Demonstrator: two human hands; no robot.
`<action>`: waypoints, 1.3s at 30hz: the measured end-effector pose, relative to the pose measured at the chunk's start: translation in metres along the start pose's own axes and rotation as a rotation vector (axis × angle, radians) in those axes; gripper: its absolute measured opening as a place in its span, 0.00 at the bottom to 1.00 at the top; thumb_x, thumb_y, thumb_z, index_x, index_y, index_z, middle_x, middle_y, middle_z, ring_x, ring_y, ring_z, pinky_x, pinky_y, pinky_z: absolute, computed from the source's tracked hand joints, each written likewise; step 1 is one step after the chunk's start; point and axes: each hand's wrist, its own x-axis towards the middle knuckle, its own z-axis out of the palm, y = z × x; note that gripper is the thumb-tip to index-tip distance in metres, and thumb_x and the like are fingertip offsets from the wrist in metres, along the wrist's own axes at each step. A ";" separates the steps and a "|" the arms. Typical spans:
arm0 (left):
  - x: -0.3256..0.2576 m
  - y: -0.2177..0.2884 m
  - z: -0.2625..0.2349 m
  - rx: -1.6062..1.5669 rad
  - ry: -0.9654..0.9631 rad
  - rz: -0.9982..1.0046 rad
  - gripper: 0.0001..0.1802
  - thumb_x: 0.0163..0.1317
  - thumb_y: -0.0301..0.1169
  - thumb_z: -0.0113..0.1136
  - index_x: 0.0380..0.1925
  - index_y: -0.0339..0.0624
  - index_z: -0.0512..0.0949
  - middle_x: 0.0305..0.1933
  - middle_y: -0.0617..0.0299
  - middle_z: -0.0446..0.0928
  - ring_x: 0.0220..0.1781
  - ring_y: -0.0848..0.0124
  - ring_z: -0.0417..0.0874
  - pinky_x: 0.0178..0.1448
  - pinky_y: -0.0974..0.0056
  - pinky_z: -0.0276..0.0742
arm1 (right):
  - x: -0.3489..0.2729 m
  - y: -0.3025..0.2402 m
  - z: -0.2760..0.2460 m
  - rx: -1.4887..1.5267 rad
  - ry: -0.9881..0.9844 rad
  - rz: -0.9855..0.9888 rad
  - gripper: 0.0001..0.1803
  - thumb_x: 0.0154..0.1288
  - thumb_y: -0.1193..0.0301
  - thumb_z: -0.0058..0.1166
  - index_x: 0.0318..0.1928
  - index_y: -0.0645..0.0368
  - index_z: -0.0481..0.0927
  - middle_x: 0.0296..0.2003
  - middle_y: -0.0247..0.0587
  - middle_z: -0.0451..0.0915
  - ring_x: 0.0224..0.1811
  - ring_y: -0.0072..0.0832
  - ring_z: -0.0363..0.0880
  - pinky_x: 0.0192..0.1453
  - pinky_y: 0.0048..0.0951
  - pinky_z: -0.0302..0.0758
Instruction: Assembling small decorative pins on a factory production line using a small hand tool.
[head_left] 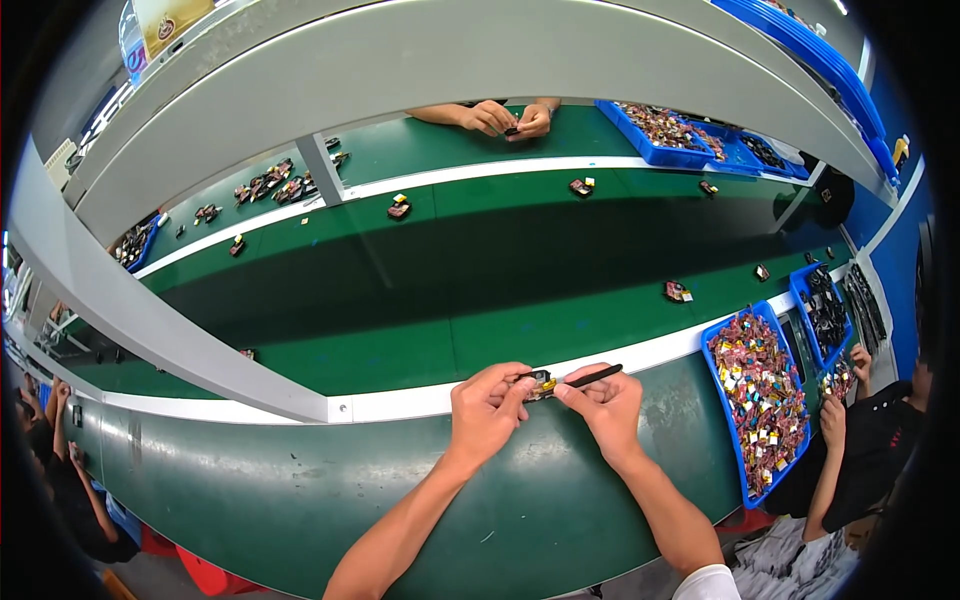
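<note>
My left hand [488, 405] pinches a small black part with reddish and yellow bits [542, 384] between thumb and fingers, just above the near edge of the green bench [300, 490]. From the other side, my right hand [610, 408] grips a slim black pen-shaped tool [598, 375]. Its lower end is hidden by my fingers, close to the part, and I cannot tell whether they touch. To the right of my right hand stands a blue tray [724, 425], heaped with small reddish pieces bearing yellow and white bits.
Beyond the white rail [420, 402] runs a green conveyor belt [400, 350] with scattered small parts [678, 292]. A grey frame [200, 320] slants across the left. Another person's hands [510, 120] work opposite; a person at the right reaches by a second blue tray [797, 285].
</note>
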 end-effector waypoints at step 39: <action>0.010 0.003 -0.011 -0.219 -0.158 -0.187 0.08 0.71 0.25 0.61 0.42 0.29 0.82 0.28 0.58 0.82 0.21 0.75 0.82 0.22 0.72 0.74 | -0.005 0.001 0.000 -0.219 0.023 -0.264 0.05 0.55 0.83 0.72 0.32 0.65 0.88 0.27 0.31 0.86 0.16 0.08 0.57 0.20 0.19 0.52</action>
